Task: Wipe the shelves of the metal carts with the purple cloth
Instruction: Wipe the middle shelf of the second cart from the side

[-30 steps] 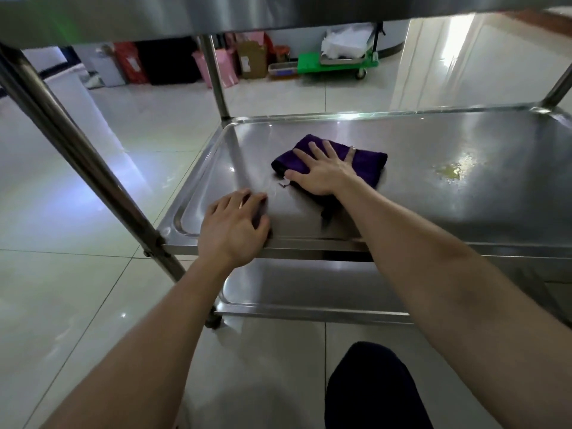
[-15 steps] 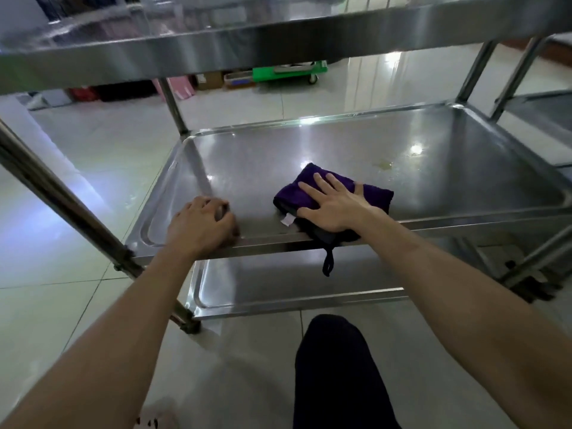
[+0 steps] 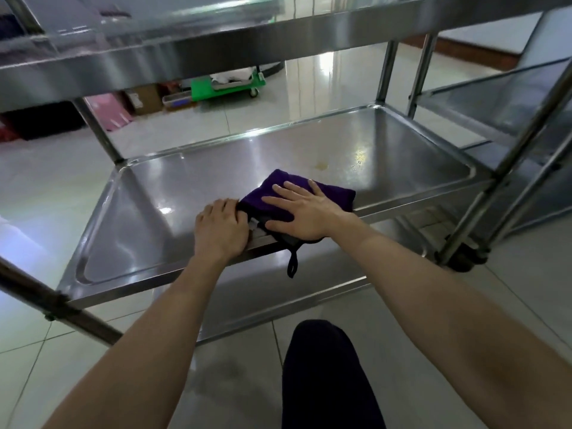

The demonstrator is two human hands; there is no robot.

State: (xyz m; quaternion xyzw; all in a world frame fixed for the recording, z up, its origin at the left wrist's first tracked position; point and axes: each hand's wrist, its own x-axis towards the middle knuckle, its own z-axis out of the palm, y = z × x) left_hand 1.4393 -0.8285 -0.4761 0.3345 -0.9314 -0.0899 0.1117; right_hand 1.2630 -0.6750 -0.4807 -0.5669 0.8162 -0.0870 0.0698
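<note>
- Glossy pale floor tiles (image 3: 46,187) run behind the cart, with a green trolley (image 3: 227,86) and boxes far back by the wall; only the head view is given, looking down between the two forearms.
- Nearest is the middle shelf (image 3: 148,212), a shallow stainless tray with a raised rolled rim, rounded corners and a mirror-bright, hard, slick surface; the top shelf (image 3: 216,41) overhangs it and a lower shelf (image 3: 247,292) shows beneath.
- On its near edge, about midway along, lies the purple cloth (image 3: 325,193), a folded plush square with a dark hanging loop dangling over the rim.
- Flat on the cloth is the right hand (image 3: 305,213), fingers spread, pressing and not gripping.
- Just beside it, the left hand (image 3: 221,229) curls over the shelf rim, fingertips touching the cloth's left edge; whether it pinches the fabric I cannot tell.
- A yellowish stain (image 3: 322,164) sits just beyond the cloth, away from the person, so the right hand is nearer; a forward push would likely reach it.
</note>
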